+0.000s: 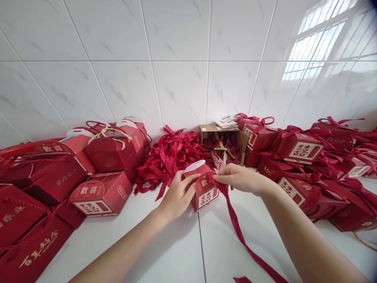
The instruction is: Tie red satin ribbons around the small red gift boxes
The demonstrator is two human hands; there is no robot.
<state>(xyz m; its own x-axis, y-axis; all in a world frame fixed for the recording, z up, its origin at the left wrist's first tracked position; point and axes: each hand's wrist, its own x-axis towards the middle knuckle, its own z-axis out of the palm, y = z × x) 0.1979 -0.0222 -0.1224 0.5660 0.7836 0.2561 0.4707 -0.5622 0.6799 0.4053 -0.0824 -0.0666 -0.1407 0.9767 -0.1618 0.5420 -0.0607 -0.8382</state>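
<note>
A small red gift box (pixel 204 192) with a white label stands on the white tiled floor (pixel 182 251) in front of me. My left hand (pixel 176 194) grips its left side, fingers curled against the top flap. My right hand (pixel 237 179) pinches a long red ribbon (pixel 235 224) at the box's upper right edge. The ribbon trails down across the floor toward the lower right.
A heap of loose red ribbons (pixel 171 157) lies behind the box. An open cardboard box (pixel 224 143) holds small parts and cards. Ribbon-tied red boxes (pixel 300 151) crowd the right side. Untied red boxes (pixel 101 194) and larger red bags (pixel 29 239) fill the left.
</note>
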